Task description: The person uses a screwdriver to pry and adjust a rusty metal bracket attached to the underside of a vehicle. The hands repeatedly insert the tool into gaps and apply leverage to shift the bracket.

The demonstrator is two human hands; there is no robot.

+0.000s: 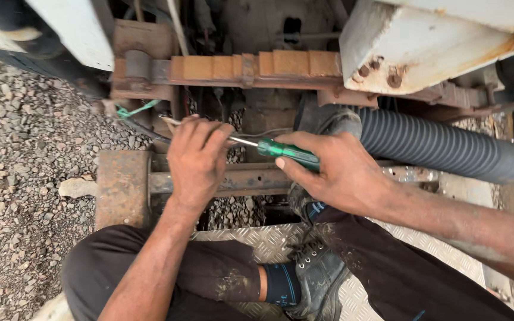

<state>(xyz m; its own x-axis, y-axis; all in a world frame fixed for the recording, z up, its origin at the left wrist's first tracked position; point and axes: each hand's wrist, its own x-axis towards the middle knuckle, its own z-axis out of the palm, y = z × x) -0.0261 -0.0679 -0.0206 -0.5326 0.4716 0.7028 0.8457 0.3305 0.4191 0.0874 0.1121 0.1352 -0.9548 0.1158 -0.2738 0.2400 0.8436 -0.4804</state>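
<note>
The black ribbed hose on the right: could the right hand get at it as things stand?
Probably yes. The black ribbed hose lies just beyond the right hand with nothing between them, but that hand grips the green-handled screwdriver, so its fingers aren't free.

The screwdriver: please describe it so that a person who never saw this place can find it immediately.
Find the thick black ribbed hose under the rusty vehicle frame. Left of its end, the right hand holds the screwdriver, and the left hand covers its metal shaft. Its bright green handle is the only such colour among rust and gravel.
</note>
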